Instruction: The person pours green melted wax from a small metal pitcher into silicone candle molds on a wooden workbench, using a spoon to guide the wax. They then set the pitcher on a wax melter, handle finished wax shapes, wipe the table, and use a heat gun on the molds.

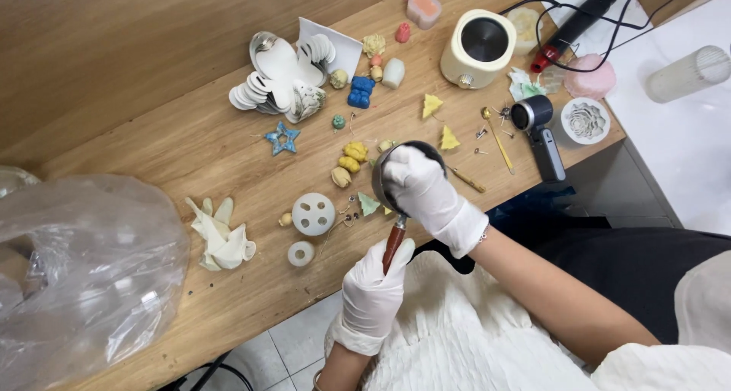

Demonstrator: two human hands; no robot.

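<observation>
Wooden bench [190,143] ran diagonally, its near edge free beside two gloved hands. Left hand [373,292], at six o'clock, had its grip clamped on the red handle of a small metal pan [392,242]. Right hand [426,189], at twelve o'clock from it, pressed into the bowl, fingers together.

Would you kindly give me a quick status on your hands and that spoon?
Left hand grips the spoon's wooden handle. Right hand presses into the spoon bowl. Green wax piece and white mould lie beside it.
</observation>
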